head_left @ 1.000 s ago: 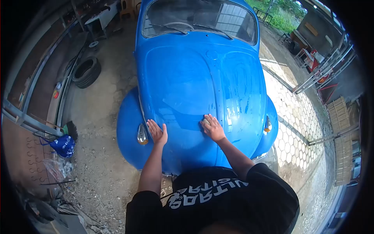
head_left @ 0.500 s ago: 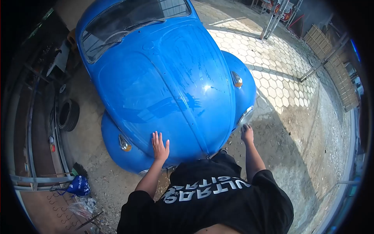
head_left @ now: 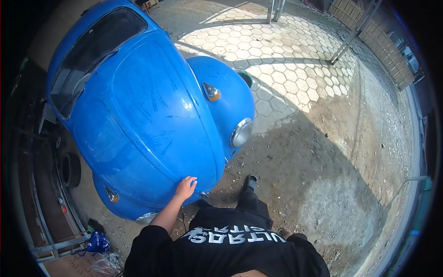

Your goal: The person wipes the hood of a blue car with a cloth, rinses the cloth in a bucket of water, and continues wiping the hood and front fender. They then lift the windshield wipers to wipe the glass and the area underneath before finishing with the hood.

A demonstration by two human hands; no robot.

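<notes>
Hexagon-paved yard [head_left: 295, 69] surrounds a blue car [head_left: 138, 111]; left hand [head_left: 185, 188] rests spread on its hood, right hand unseen.

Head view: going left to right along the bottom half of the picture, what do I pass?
Tyre → blue bag → left hand on the car's hood → headlight → person's shoe → bare gravel ground.

We see our left hand [head_left: 185, 188] flat on the blue car [head_left: 138, 115] — low on its hood, near the round headlight [head_left: 241, 132].
</notes>
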